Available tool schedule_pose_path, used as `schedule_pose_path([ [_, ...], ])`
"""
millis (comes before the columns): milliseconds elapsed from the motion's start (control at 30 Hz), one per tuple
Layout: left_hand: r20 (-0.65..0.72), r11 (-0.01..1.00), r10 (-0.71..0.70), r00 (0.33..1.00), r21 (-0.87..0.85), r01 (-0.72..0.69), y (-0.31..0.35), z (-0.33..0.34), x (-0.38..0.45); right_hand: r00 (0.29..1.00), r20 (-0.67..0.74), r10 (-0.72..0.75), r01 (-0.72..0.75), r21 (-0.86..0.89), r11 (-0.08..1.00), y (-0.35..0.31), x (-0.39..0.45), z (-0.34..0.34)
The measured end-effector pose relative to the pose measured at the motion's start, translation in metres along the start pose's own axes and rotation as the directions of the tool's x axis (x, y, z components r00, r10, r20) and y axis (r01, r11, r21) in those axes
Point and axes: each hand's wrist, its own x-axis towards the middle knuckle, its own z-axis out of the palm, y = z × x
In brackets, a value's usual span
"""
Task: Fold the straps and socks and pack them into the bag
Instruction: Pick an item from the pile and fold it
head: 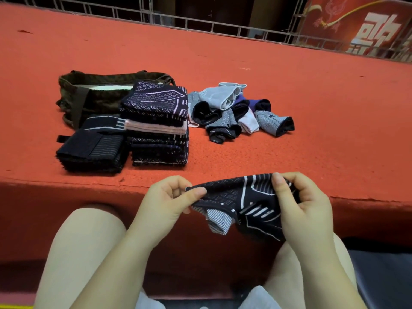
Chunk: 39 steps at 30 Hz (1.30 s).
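A dark sock (pixel 243 201) with white lines and dotted patterning is held in the air, in front of the near edge of the red counter (pixel 289 103) and above the person's knees. The left hand (pixel 165 201) pinches its left end between thumb and curled fingers. The right hand (pixel 305 204) grips its right end, thumb on top and fingers curled underneath. The sock is stretched between the two hands, and a grey striped part hangs down from its underside.

On the counter, up and to the left, stands a tall stack (pixel 158 123) of folded dark patterned pieces with one pale layer in the middle. Touching its left side lies a lower pile of folded black straps (pixel 91 150), with a striped band on top at the back. Behind both sits a camouflage bag (pixel 89 97) with dark handles, its mouth open and a pale lining showing.

Just right of the tall stack lies a loose heap of unfolded socks (pixel 236 112) in grey, black, white, light blue and purple.

Along the far edge of the counter runs a metal railing (pixel 200 23). At the upper right, behind it, hangs a red banner (pixel 361 25) with white characters.
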Motion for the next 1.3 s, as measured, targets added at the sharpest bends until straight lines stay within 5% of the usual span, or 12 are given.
schedule_pose_path([
  [167,-0.104,0.977,-0.093,0.990,-0.203,0.070,-0.005,0.005,0.001,0.999,-0.009,0.041,-0.040,0.035,0.999,0.001,-0.001,0.002],
  [400,0.102,0.761,-0.169,0.980,-0.618,0.195,0.003,0.005,0.003,0.992,0.108,0.067,-0.058,-0.088,0.994,0.001,0.010,-0.004],
  [500,0.064,0.894,-0.093,0.994,-0.433,0.111,0.006,0.003,0.009,0.964,0.245,0.103,-0.043,-0.239,0.970,-0.001,0.035,-0.009],
  [600,-0.116,0.997,0.068,0.991,0.052,-0.062,-0.001,0.004,0.029,0.938,0.317,0.140,0.004,-0.414,0.910,0.008,0.071,0.002],
  [700,-0.060,0.795,0.403,0.913,0.518,-0.317,-0.006,0.016,0.046,0.917,0.355,0.185,0.054,-0.568,0.821,0.031,0.103,0.027],
  [767,0.147,0.669,0.476,0.867,0.579,-0.466,-0.007,0.029,0.049,0.895,0.381,0.233,0.075,-0.642,0.763,0.046,0.113,0.043],
  [867,0.341,0.513,0.380,0.860,0.696,-0.503,-0.023,0.040,0.058,0.892,0.384,0.239,0.106,-0.691,0.715,0.056,0.117,0.053],
  [967,0.265,0.654,0.254,0.930,0.662,-0.367,-0.036,0.037,0.063,0.947,0.314,-0.070,0.271,-0.661,0.700,0.054,0.104,0.050],
  [1067,0.230,0.710,0.248,0.941,0.618,-0.338,-0.038,0.035,0.065,0.867,0.402,-0.294,0.482,-0.529,0.699,0.052,0.076,0.050],
  [1233,0.202,0.768,0.232,0.952,0.562,-0.306,-0.037,0.036,0.066,0.849,0.527,-0.047,0.411,-0.601,0.685,0.071,0.074,0.044],
  [1300,0.250,0.761,0.239,0.938,0.551,-0.341,-0.036,0.031,0.064,0.838,0.539,-0.089,0.432,-0.553,0.713,0.075,0.078,0.041],
])
